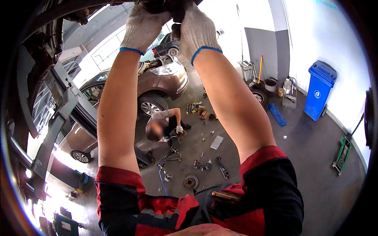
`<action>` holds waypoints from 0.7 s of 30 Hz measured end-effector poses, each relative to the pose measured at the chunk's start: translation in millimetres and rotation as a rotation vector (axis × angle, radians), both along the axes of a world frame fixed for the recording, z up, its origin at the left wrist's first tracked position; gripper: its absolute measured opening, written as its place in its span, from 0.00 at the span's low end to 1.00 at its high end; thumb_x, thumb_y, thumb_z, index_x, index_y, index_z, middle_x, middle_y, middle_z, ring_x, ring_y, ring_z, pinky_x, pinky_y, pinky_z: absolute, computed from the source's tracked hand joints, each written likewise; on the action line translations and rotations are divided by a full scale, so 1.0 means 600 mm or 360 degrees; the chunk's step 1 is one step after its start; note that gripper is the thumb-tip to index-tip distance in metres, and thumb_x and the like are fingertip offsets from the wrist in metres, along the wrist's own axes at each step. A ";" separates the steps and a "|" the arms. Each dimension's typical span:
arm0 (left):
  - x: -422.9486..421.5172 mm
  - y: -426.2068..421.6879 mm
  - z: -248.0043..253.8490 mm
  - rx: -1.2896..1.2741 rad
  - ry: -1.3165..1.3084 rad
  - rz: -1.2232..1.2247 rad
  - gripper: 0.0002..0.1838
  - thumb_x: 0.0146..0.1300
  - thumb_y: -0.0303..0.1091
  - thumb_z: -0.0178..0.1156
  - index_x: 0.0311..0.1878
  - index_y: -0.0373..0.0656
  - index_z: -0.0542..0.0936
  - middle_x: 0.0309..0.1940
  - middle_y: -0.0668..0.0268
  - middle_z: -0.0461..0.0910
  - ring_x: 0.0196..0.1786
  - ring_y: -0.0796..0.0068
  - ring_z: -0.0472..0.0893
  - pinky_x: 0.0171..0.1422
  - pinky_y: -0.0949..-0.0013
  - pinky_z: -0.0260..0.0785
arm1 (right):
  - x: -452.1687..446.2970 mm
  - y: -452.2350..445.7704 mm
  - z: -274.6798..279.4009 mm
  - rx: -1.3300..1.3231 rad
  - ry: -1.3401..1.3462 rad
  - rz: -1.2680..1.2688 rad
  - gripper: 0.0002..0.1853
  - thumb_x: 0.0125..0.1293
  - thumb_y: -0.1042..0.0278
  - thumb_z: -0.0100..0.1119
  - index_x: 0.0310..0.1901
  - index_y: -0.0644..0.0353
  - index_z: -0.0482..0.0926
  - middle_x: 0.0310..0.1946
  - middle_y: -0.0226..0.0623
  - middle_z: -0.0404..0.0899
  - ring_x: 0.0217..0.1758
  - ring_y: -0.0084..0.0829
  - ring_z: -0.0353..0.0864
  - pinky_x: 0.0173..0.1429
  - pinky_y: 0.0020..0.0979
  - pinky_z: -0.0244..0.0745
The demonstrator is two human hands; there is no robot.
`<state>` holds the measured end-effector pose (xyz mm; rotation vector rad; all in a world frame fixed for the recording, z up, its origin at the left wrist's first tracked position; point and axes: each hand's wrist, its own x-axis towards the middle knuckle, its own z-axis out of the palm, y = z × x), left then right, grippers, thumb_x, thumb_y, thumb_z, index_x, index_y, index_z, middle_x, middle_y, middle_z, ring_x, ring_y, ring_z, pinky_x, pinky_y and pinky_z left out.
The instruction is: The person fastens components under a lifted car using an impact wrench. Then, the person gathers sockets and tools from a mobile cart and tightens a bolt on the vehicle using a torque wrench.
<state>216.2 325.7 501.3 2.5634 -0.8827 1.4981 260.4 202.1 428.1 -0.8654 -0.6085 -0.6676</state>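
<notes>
Both my arms reach up to a dark metal part (157, 5) on the underside of a raised vehicle at the top of the view. My left hand (145, 26), in a white knitted glove with a blue cuff, is against the part, its fingertips hidden behind it. Close beside it on the right, my right hand (198, 29), gloved the same way, also touches the dark part. Its fingers are curled upward and mostly out of sight. A small dark round piece (176, 31) shows between the two hands.
Below, a co-worker (161, 124) crouches by a brown car (163, 78). Tools, a brake disc (191, 182) and boxes lie on the floor. A blue bin (319, 90) and green jack (343, 153) stand right; a lift post (51, 137) is left.
</notes>
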 end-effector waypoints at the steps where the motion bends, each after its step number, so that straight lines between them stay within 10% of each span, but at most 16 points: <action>1: 0.008 0.009 0.001 0.0175 -0.0168 0.0097 0.23 0.68 0.44 0.66 0.62 0.45 0.81 0.59 0.63 0.85 0.65 0.64 0.79 0.78 0.60 0.63 | -0.008 0.003 0.007 0.0319 0.0232 0.0731 0.23 0.83 0.48 0.45 0.57 0.57 0.82 0.40 0.38 0.84 0.38 0.38 0.80 0.46 0.37 0.75; 6: 0.013 0.017 0.002 0.0775 -0.0829 0.0306 0.24 0.67 0.43 0.68 0.63 0.44 0.79 0.58 0.62 0.85 0.63 0.64 0.80 0.75 0.60 0.67 | -0.065 -0.028 0.013 0.0298 0.0337 0.0806 0.22 0.85 0.53 0.40 0.57 0.58 0.82 0.40 0.38 0.84 0.41 0.37 0.80 0.49 0.37 0.75; 9: -0.018 -0.013 -0.006 -0.0283 0.0117 -0.0270 0.24 0.64 0.38 0.72 0.61 0.42 0.78 0.58 0.60 0.85 0.60 0.64 0.82 0.71 0.61 0.71 | 0.012 -0.005 -0.002 -0.0032 -0.0232 0.0424 0.21 0.85 0.57 0.38 0.58 0.58 0.82 0.42 0.40 0.84 0.45 0.36 0.81 0.54 0.37 0.75; 15: -0.044 -0.030 -0.022 -0.0429 0.0120 -0.0358 0.20 0.67 0.37 0.68 0.60 0.43 0.80 0.56 0.60 0.87 0.60 0.63 0.83 0.72 0.60 0.70 | 0.005 -0.005 -0.006 -0.0362 -0.0236 -0.0437 0.21 0.85 0.58 0.37 0.59 0.59 0.81 0.49 0.39 0.84 0.50 0.36 0.81 0.59 0.35 0.74; 18: 0.001 0.030 0.002 0.0939 -0.0630 0.0595 0.15 0.73 0.41 0.58 0.56 0.48 0.84 0.55 0.62 0.88 0.61 0.63 0.83 0.79 0.57 0.61 | 0.005 -0.008 -0.008 -0.0478 -0.0253 -0.0622 0.21 0.85 0.58 0.36 0.60 0.59 0.80 0.52 0.38 0.84 0.53 0.36 0.81 0.61 0.33 0.73; 21: 0.008 0.031 -0.001 0.0876 -0.0554 0.0620 0.18 0.76 0.45 0.50 0.53 0.53 0.87 0.52 0.64 0.89 0.63 0.64 0.82 0.83 0.55 0.54 | 0.003 -0.007 -0.006 -0.0340 -0.0164 -0.0160 0.21 0.85 0.59 0.36 0.61 0.59 0.79 0.56 0.38 0.83 0.56 0.37 0.81 0.64 0.32 0.73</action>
